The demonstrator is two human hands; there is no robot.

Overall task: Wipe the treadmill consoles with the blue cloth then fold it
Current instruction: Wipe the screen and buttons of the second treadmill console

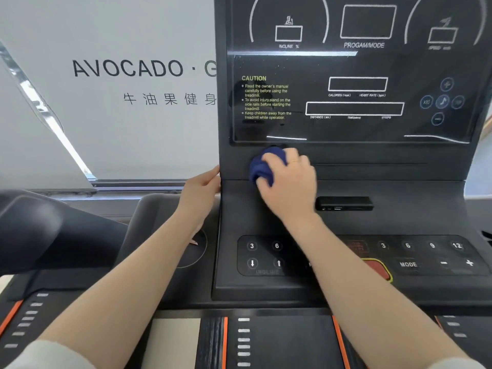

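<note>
The right hand [288, 182] presses a bunched blue cloth [262, 166] against the treadmill console [346, 169], on the dark plastic band just below the lower left corner of the glossy display panel [351, 75]; its fingers are curled over the cloth, gripping it, and a thin ring shows on one of them; the cloth pokes out to the left of and above the knuckles, touching the console face where the upright part meets the sloping shelf below. The left hand [201, 193] rests against the console's left edge, fingers loosely bent around that edge and holding nothing else; both forearms are bare, with pale sleeves at the bottom corners of the view.

To the right of the right hand, a small black slot with ports [343, 203] sits on the sloping shelf; nearer the person lies the button panel [266, 255], with numbered keys and incline arrows at its left side, a MODE key and plus and minus keys at its right; a red stop button [378, 269] is partly hidden behind the right forearm. A white wall [119, 102] with dark lettering stands behind the console on the left.
</note>
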